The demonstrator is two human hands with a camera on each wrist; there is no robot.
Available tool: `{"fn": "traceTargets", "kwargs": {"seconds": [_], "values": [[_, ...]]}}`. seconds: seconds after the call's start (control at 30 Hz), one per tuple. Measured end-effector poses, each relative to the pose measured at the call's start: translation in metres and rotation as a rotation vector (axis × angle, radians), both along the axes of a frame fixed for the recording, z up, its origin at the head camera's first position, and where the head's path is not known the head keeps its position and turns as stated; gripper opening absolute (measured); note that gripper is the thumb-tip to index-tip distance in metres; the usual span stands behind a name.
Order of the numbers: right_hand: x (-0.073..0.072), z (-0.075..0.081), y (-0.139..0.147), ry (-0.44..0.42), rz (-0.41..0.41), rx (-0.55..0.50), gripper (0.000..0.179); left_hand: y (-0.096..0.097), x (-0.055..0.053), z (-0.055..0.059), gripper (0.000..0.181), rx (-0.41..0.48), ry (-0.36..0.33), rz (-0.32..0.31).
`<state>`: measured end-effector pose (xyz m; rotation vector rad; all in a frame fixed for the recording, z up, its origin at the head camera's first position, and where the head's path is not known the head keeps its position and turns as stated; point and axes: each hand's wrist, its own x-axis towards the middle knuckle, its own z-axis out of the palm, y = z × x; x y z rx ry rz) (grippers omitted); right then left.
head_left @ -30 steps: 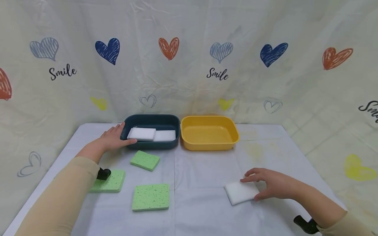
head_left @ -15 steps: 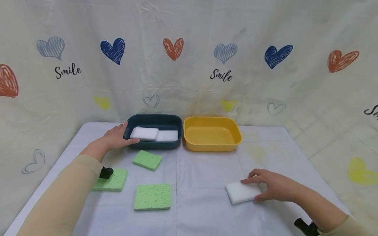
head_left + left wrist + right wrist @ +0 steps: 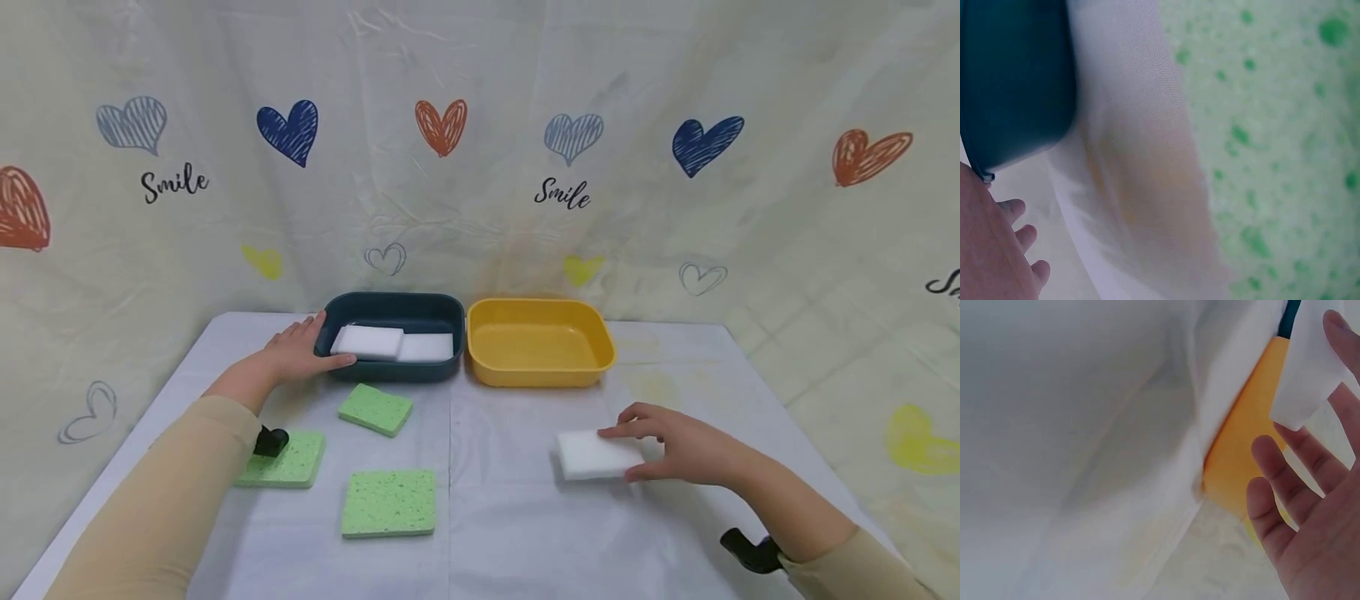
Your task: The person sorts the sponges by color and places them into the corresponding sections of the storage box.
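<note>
In the head view, my left hand (image 3: 296,350) rests against the left end of a dark teal box (image 3: 397,371), thumb along its front rim and the other fingers at its left side. Two white sponges (image 3: 367,342) lie inside that box. My right hand (image 3: 686,446) pinches another white sponge (image 3: 592,456) between thumb and fingers, just above the table at right. The right wrist view shows this sponge (image 3: 1307,369) edge-on near the fingertips, with the other fingers spread apart. In the left wrist view, the teal box (image 3: 1016,75) stands next to several fingertips.
A yellow box (image 3: 540,367) with nothing in it adjoins the teal one on its right. Three green sponges lie on the white cloth: a small one (image 3: 375,408), a front one (image 3: 389,503), and one under the left wrist (image 3: 288,462). A patterned curtain (image 3: 480,200) hangs behind.
My right hand has raised the white sponge from the cloth and shifted it slightly forward and left. The left hand stays at the teal box. The head view has shifted slightly.
</note>
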<state>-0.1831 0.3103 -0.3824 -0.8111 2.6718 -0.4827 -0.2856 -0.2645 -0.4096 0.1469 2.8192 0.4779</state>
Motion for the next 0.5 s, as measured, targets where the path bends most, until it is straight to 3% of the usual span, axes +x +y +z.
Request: {"fn": "traceTargets", "kwargs": {"seconds": [0.3, 0.5], "values": [[-0.027, 0.007, -0.023, 0.038, -0.023, -0.027, 0.052, -0.001, -0.002, -0.002, 0.126, -0.013, 0.002, -0.007], [-0.047, 0.015, -0.046, 0.129, -0.027, -0.038, 0.054, -0.002, -0.004, -0.004, 0.125, -0.013, 0.006, -0.002]]}}
